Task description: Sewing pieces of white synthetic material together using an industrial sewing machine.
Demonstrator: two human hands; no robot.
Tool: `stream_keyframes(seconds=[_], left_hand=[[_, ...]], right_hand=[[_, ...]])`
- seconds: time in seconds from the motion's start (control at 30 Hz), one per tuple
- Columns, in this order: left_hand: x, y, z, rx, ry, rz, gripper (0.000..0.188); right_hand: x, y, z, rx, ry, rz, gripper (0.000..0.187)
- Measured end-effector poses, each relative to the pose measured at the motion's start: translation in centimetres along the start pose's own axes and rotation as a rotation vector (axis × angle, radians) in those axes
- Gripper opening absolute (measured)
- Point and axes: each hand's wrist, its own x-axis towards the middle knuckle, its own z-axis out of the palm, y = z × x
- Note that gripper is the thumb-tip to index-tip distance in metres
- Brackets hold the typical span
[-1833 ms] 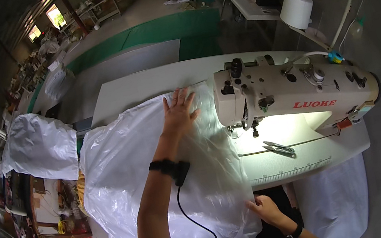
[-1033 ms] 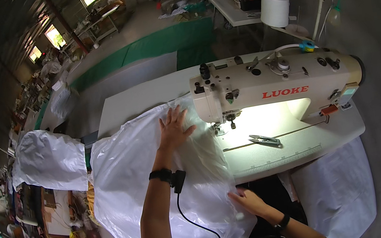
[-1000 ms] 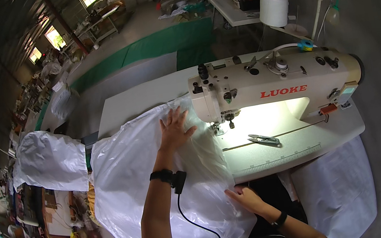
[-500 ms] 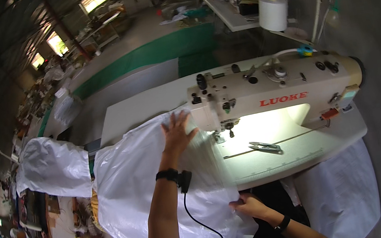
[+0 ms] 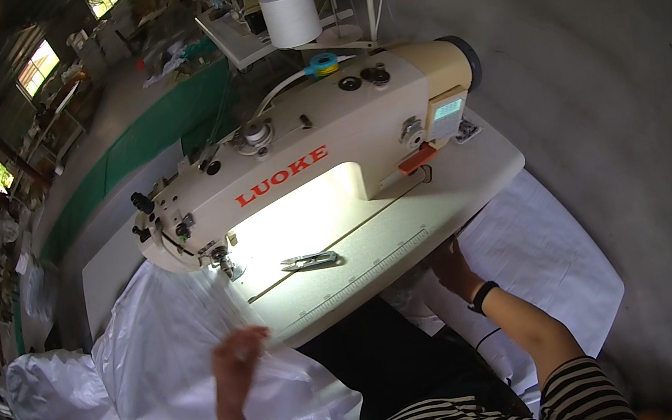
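Observation:
A large white plastic-like sheet (image 5: pixel 161 352) drapes off the left end of the sewing machine (image 5: pixel 282 144), near its needle. My left hand (image 5: pixel 239 362) hovers over this sheet with curled fingers, smeared by motion, so I cannot tell whether it grips anything. At the table's front edge, my right hand (image 5: pixel 453 269) reaches beside a second white sheet (image 5: pixel 538 266); its fingertips are partly hidden under the tabletop. A pair of thread snips (image 5: pixel 311 261) lies on the lit bed (image 5: pixel 363 267), touched by neither hand.
A white thread cone (image 5: pixel 290 17) stands behind the machine. An orange-red lever (image 5: pixel 418 159) and a small lit display (image 5: pixel 447 111) are at its right end. A green strip (image 5: pixel 109 167) runs along the floor behind. A grey wall (image 5: pixel 586 65) stands at right.
My view has swung right. My left hand has left its flat position on the sheet and drawn back toward me. My right hand has moved from the left sheet's edge to beneath the table's right side.

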Motion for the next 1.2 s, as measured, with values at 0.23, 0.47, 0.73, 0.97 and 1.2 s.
stream_keyframes(seconds=[0.23, 0.47, 0.73, 0.97, 1.2], left_hand=[[-0.9, 3.0, 12.1, -0.176, -0.523, 0.011, 0.021], [4.0, -1.7, 30.4, 0.118, -0.678, 0.055, 0.081], [3.3, -0.5, 35.9, -0.082, -0.563, -0.106, 0.036], [2.1, 1.6, 36.0, -0.316, -0.343, -0.312, 0.034], [2.1, 2.2, 35.1, -0.780, -0.290, -0.397, 0.022]], right_hand=[[-0.4, 6.0, -0.5, 0.460, -0.109, -0.062, 0.012], [-3.7, 9.3, -7.0, 0.858, -0.056, 0.026, 0.010], [-6.6, 8.5, -10.2, 0.791, 0.065, 0.157, 0.016], [-8.6, -0.3, -14.0, 0.951, 0.033, 0.500, 0.025], [-10.5, 0.1, -13.2, 0.904, -0.032, 0.663, 0.010]])
